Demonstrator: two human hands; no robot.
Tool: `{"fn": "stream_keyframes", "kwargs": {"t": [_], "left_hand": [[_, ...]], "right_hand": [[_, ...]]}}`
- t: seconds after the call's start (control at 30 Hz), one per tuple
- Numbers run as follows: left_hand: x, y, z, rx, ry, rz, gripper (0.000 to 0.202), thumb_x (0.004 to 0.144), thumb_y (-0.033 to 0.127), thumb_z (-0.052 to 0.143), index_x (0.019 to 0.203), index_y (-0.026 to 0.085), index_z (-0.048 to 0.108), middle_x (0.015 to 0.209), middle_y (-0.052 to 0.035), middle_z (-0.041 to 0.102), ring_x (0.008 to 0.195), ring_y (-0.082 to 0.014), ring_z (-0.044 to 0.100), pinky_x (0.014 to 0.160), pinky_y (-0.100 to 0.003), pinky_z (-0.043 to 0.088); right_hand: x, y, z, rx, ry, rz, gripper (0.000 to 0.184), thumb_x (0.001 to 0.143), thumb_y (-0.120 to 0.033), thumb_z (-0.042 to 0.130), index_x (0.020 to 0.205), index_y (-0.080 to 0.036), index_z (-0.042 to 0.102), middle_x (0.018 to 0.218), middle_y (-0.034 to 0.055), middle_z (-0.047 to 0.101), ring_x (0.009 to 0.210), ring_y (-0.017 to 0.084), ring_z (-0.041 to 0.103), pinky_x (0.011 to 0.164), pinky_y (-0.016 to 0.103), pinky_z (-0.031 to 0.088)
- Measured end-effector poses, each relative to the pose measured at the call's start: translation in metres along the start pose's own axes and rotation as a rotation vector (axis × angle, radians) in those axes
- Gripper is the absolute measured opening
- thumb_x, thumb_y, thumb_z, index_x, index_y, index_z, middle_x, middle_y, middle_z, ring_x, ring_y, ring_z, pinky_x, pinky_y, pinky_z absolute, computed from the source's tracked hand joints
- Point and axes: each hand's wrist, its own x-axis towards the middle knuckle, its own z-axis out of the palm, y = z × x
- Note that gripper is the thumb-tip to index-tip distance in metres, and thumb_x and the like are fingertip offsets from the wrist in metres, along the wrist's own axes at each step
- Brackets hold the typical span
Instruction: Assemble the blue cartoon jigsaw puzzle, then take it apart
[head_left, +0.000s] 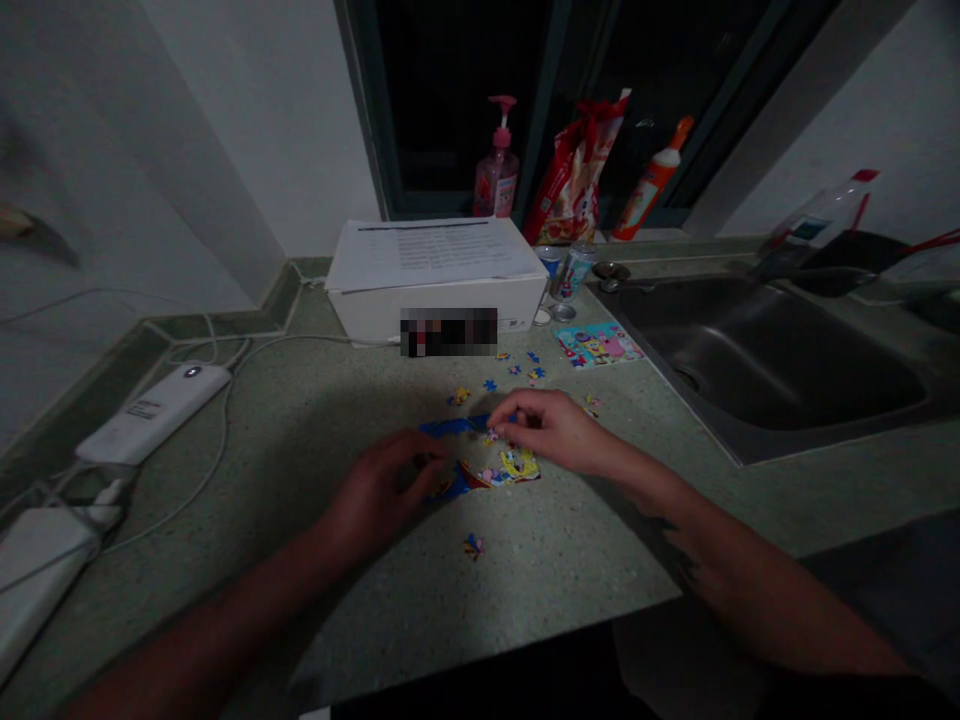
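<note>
Working at the speckled green counter (315, 450), the person had both hands at a partly joined jigsaw section (510, 467) in the middle of the frame, its long axis running roughly left to right and rising slightly toward the right, with a yellow cartoon figure showing at its right end. The right hand (544, 430) was pinched closed at the fingertips on a small jigsaw piece (492, 435) just above that section, while the left hand (379, 490) curled over the section's left end; whether it gripped anything could not be told, as its fingers hid what lay beneath. Only part of the picture had come together — a blue strip along the top and a coloured patch below it, with gaps showing the counter between them. Left unjoined were a cluster of loose pieces (510, 372) just above the hands and a lone piece (473, 546) below them. A printed picture card (598, 345) lay toward the right, near a steel sink (765, 350), and a white box (439, 320) stood at the upper middle of the frame.
</note>
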Motion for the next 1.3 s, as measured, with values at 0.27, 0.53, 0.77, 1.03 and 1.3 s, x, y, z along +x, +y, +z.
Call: {"fn": "stream_keyframes", "kwargs": {"t": [0.27, 0.53, 0.77, 1.03, 1.3], "left_hand": [[-0.001, 0.018, 0.003, -0.138, -0.053, -0.103, 0.026, 0.095, 0.037, 0.059, 0.093, 0.02, 0.078, 0.085, -0.0066, 0.076, 0.075, -0.0207, 0.068, 0.068, -0.034, 0.052], [-0.002, 0.017, 0.007, -0.201, -0.11, -0.155, 0.023, 0.09, 0.038, 0.064, 0.09, 0.02, 0.078, 0.08, -0.0056, 0.076, 0.068, -0.0183, 0.063, 0.063, -0.031, 0.048], [-0.003, 0.016, 0.009, -0.267, -0.203, -0.188, 0.025, 0.09, 0.041, 0.065, 0.091, 0.019, 0.078, 0.081, -0.0052, 0.077, 0.068, -0.0179, 0.065, 0.064, -0.031, 0.049], [0.0, 0.014, 0.006, -0.379, -0.084, -0.267, 0.022, 0.087, 0.04, 0.066, 0.082, 0.02, 0.073, 0.079, -0.0053, 0.075, 0.071, -0.019, 0.066, 0.067, -0.034, 0.054], [0.0, 0.016, 0.002, -0.405, 0.019, -0.328, 0.026, 0.086, 0.045, 0.067, 0.083, 0.02, 0.07, 0.081, -0.0062, 0.074, 0.074, -0.0203, 0.067, 0.071, -0.038, 0.059]], "right_hand": [[-0.003, -0.007, 0.033, 0.134, -0.1, 0.011, 0.014, 0.091, -0.031, 0.071, 0.098, -0.018, 0.073, 0.059, -0.0068, 0.053, 0.052, 0.01, 0.044, 0.049, 0.024, 0.031], [-0.006, -0.013, 0.041, 0.182, -0.142, -0.026, 0.01, 0.091, -0.028, 0.071, 0.095, -0.019, 0.071, 0.066, -0.0048, 0.062, 0.056, 0.01, 0.051, 0.052, 0.022, 0.036], [-0.007, -0.014, 0.044, 0.141, -0.134, -0.053, 0.011, 0.091, -0.03, 0.072, 0.097, -0.02, 0.073, 0.063, -0.0063, 0.057, 0.056, 0.01, 0.049, 0.052, 0.023, 0.035], [-0.007, -0.013, 0.038, -0.071, -0.016, -0.299, 0.014, 0.093, -0.029, 0.073, 0.105, -0.022, 0.072, 0.098, 0.0018, 0.07, 0.064, 0.009, 0.055, 0.064, 0.027, 0.046], [-0.005, -0.009, 0.023, -0.118, 0.176, -0.303, 0.011, 0.098, -0.032, 0.068, 0.104, -0.024, 0.072, 0.094, 0.0015, 0.067, 0.065, 0.011, 0.057, 0.062, 0.027, 0.048]]}}
